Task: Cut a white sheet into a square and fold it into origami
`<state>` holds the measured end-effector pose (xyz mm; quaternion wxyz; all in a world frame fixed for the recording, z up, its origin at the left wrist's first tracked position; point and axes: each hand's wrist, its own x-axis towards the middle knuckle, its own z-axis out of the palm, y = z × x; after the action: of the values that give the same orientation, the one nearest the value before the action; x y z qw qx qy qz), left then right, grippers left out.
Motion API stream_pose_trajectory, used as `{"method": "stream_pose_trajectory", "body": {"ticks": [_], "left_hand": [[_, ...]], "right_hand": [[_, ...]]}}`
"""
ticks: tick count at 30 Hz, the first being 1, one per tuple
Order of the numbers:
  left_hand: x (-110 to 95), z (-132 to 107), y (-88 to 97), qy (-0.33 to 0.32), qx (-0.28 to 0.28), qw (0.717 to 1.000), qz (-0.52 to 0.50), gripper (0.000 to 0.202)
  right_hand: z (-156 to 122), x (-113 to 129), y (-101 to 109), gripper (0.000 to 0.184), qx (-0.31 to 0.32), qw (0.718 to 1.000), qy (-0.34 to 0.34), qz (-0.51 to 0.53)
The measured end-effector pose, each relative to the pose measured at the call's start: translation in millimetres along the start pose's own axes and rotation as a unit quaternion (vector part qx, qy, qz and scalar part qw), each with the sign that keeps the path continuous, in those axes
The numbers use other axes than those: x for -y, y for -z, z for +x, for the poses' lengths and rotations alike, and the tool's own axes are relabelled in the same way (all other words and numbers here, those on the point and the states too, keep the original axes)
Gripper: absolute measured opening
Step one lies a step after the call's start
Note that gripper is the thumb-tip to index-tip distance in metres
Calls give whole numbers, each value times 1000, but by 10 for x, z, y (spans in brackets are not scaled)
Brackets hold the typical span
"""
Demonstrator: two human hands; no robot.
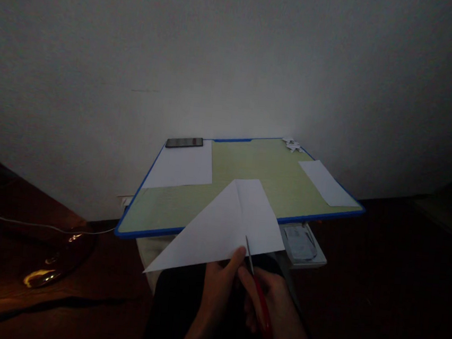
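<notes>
A folded sheet of white paper [212, 227], triangular on its left side with a strip beyond the fold on the right, is held over the table's front edge. My left hand [219, 281] pinches its lower edge, thumb on top and the other fingers mostly hidden beneath. In my right hand [277, 297] are red-handled scissors [261, 303], fingers wrapped round the handles. Their blade lies at the paper's lower edge, close to the fold line and beside my left thumb. Whether the blades are parted is too dark to tell.
The small table [251, 158] has a blue rim and stands against the wall. On it are a white sheet [182, 165] with a phone [184, 142] at its top, small paper scraps [292, 145] and a white paper strip [323, 181]. An open drawer [307, 263] juts out below.
</notes>
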<state>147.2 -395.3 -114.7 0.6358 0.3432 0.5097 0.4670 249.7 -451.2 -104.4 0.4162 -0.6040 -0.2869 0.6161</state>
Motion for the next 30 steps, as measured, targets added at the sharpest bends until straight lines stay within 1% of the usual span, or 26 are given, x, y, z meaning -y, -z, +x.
{"method": "stream_pose_trajectory", "body": {"ticks": [4,9,12,15,21,26,30], "left_hand": [[24,20,12,-18,15,1000,1,44],[22,9,17,-15,25,1000,-6,45],[-1,-7,20,2,17,1000,12,49],[-18,-8,23,16,13,999,29,50],[3,26,28,12,8,1000,18,48],[13,30,36,27,10,999,24,52],[-7,9,16,44,-16,999,19,53]], "right_hand": [[-6,3,1,82,-5,1000,9,-4],[-10,-5,-3,82,-4,1000,24,-1],[-10,-7,-11,85,-14,999,31,-7],[-7,-13,-11,85,-10,999,30,-9],[-17,3,-1,81,-5,998,56,-28],[6,-23,8,80,-4,998,42,-42],[21,-71,12,79,-8,998,34,-49]]}}
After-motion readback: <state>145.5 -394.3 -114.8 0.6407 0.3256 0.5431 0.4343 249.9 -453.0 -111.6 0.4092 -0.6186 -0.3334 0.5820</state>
